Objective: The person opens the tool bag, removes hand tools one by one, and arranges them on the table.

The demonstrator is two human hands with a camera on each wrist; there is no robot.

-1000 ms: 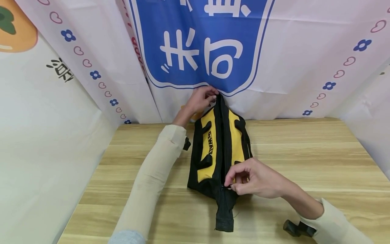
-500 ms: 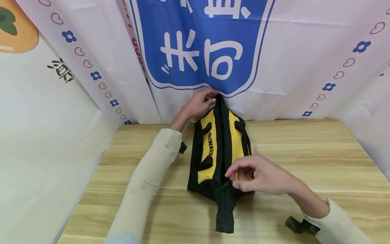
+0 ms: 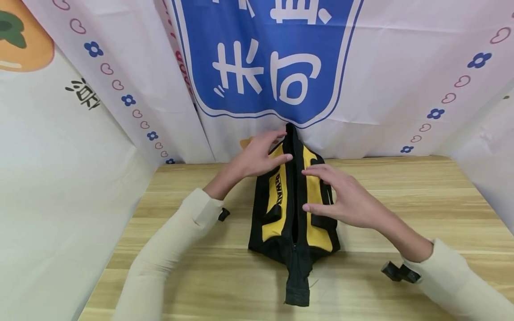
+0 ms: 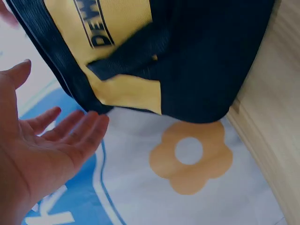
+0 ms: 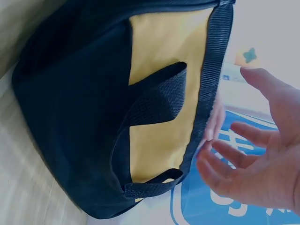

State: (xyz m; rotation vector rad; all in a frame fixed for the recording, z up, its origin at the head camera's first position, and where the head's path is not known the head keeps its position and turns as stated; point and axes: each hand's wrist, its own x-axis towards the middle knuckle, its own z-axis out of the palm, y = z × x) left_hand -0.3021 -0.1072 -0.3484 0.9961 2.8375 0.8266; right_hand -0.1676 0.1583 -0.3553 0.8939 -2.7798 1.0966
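A black and yellow DEWALT tool bag (image 3: 277, 229) stands lengthwise on the wooden table, its top zipper parted along most of its length. My left hand (image 3: 259, 156) hovers over the bag's far left part, fingers spread and holding nothing. Across the opening, my right hand (image 3: 347, 198) is above the right side, thumb and fingers apart and likewise without a thing in them. In the left wrist view the left hand (image 4: 56, 145) is near the bag's top edge. The right wrist view has the right hand (image 5: 262, 150) beside the zipper edge. The inside of the bag is hidden.
A white cloth with a blue printed sign (image 3: 261, 58) hangs right behind the bag's far end. The wooden table (image 3: 409, 200) extends to both sides. A white wall (image 3: 60, 178) rises on the left. A black strap end (image 3: 298, 296) of the bag points toward me.
My right hand has let go of the near end of the zipper and moved farther up the bag. My left hand has let go of the far end and come nearer, its fingers spreading.
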